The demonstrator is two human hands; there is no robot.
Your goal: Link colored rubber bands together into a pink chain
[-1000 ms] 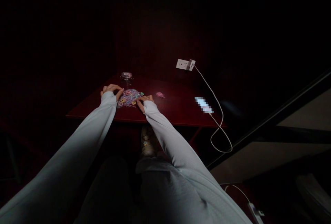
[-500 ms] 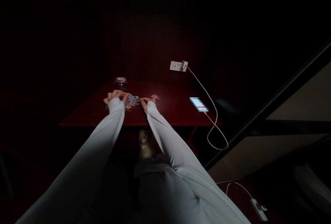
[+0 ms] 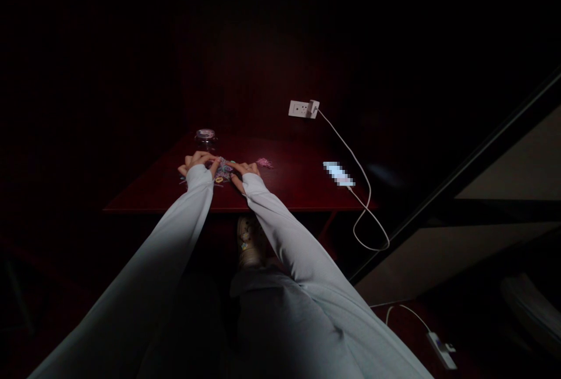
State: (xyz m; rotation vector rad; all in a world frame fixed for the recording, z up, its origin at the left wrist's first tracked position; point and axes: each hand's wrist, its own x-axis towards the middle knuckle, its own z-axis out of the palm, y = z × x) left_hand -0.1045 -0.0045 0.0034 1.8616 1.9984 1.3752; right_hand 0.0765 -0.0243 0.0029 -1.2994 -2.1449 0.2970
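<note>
A tangled pile of small, thin bands or strands [image 3: 223,169] in purple, green and other colours lies on the dark red table [image 3: 298,192]. My left hand [image 3: 198,161] is at the pile's left side, thumb and index fingertips close together; whatever is between them is too small to make out. From the right, my right hand [image 3: 246,173] reaches into the pile, index finger and thumb stretched out and apart. A yellowish ring [image 3: 218,180] lies at the pile's near edge. Right of my right hand sits a separate small pink bunch of bands [image 3: 264,163].
Behind my left hand stands a clear lidded jar [image 3: 205,136]. A phone [image 3: 339,174] lies at the table's right, its white cable [image 3: 363,163] running to a charger in the wall socket [image 3: 302,109]. A power strip [image 3: 441,350] lies on the floor. The surroundings are very dark.
My right hand has moved left into the pile, and its thumb and index finger have spread apart. My left hand stays nearly in place. The view has shifted slightly.
</note>
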